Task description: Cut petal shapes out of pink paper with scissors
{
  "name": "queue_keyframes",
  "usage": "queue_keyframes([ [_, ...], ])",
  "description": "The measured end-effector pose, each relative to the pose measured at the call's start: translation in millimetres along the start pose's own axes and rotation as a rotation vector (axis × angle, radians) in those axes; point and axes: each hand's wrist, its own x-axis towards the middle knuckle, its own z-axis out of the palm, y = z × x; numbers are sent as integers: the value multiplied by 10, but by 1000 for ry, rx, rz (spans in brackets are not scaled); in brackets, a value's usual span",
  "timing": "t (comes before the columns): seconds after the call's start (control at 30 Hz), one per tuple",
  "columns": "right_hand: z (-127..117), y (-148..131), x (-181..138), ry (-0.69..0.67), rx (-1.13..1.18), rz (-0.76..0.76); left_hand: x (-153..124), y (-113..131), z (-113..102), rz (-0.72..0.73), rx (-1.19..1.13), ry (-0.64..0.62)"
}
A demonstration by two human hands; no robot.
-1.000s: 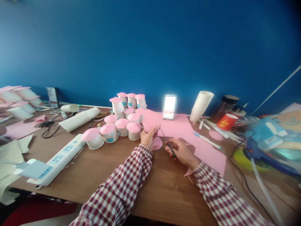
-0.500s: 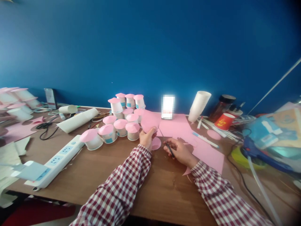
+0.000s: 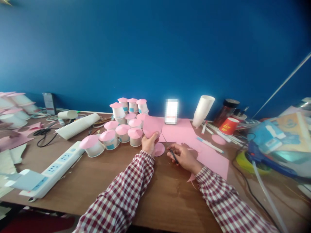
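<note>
My left hand [image 3: 148,142] is closed on a piece of pink paper [image 3: 151,126], holding it up above the brown table [image 3: 102,181]. My right hand [image 3: 182,156] grips small scissors [image 3: 173,154] whose thin blades point toward that paper. A cut pink paper disc [image 3: 159,149] lies on the table between my hands. Larger pink sheets [image 3: 184,132] lie flat under and behind my right hand. Both my sleeves are red-and-white checked.
A cluster of white paper cups with pink lids [image 3: 122,124] stands left of my hands. A white power strip [image 3: 52,168], a lying cup stack [image 3: 77,125], a leaning cup stack [image 3: 203,110], a red cup [image 3: 228,125], markers [image 3: 209,144] and a blue glue gun [image 3: 264,155] surround them.
The view has shifted slightly, so everything sits a little lower and further left. My hands keep the same hold on the paper and scissors.
</note>
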Motion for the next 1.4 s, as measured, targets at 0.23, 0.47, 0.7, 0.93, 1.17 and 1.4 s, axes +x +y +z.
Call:
queue_keyframes([
  [0.23,1,5,2,32,15,13,-118,35,64,-49,4,-61],
  [0.47,1,74,21,94,17,-11,-230,-26,105,-167,101,-59],
  [0.7,3,67,22,121,34,-47,-294,-30,133,-230,89,-127],
  [0.93,-3,65,23,99,53,-62,-304,3,131,-250,104,-110],
  [1.17,-25,81,40,146,75,-49,-348,-12,133,-257,99,-114],
  [1.4,-46,92,49,154,78,-47,-345,-56,127,-214,40,-154],
])
